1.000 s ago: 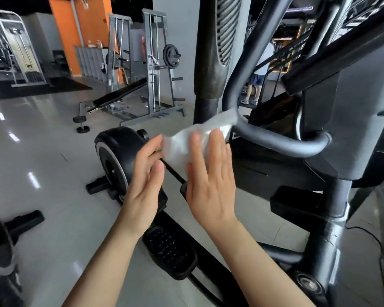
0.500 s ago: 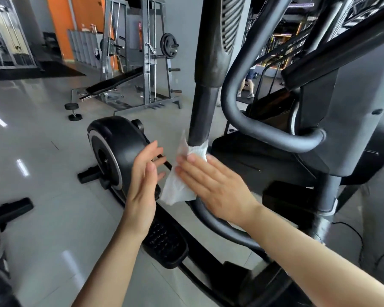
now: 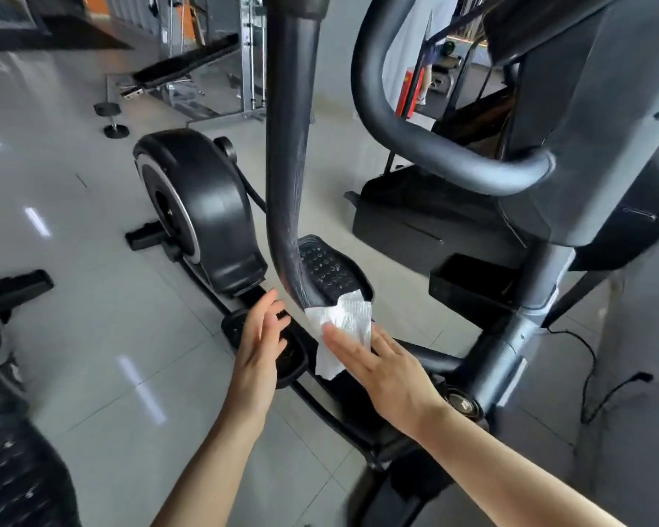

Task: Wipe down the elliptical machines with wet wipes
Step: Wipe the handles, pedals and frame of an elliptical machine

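Note:
A black elliptical machine fills the view. Its swing arm (image 3: pixel 284 154) runs down the middle and bends toward the pedal (image 3: pixel 326 266); wet streaks shine along its lower part. A white wet wipe (image 3: pixel 349 317) lies against the low end of that arm. My right hand (image 3: pixel 381 368) presses the wipe onto the arm with straight fingers. My left hand (image 3: pixel 257 346) hovers beside it to the left, fingers straight, holding nothing. The curved fixed handlebar (image 3: pixel 427 146) loops at upper right beside the grey console column (image 3: pixel 586 127).
The flywheel housing (image 3: pixel 202 207) stands at left centre on the glossy tiled floor. A second machine's pedal (image 3: pixel 12 481) is at lower left. A weight bench and rack (image 3: pixel 191 66) stand behind. A power cable (image 3: pixel 602 389) trails on the floor at right.
My right hand has slid the wipe down the swing arm from its upper part to its low bend. My left hand moved down alongside. My view tilted downward.

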